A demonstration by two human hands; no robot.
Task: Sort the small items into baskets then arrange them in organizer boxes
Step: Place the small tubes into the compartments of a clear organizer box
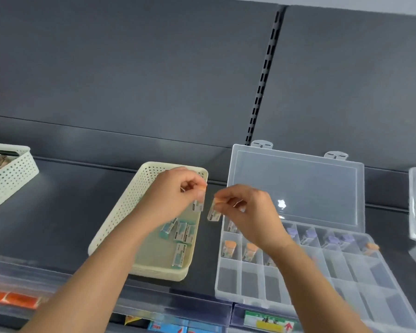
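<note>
Teal-printed packets (183,233): logged several loose in cream basket (120,212) mid-shelf. Found left hand (175,195) above basket, grip pinching 1 small packet (198,205) by its top edge. Found right hand (245,212) between basket and clear organizer box (250,282), grip pinching a 2nd packet (213,212) likewise. Noted box lid raised, orange-capped items (229,248) and purple items (332,239) in rear cells, front cells bare. Judged step as transfer into box. Recommended keeping packets upright, lowering each squarely into 1 vacant cell, releasing only once seated, grouping like with like.
</note>
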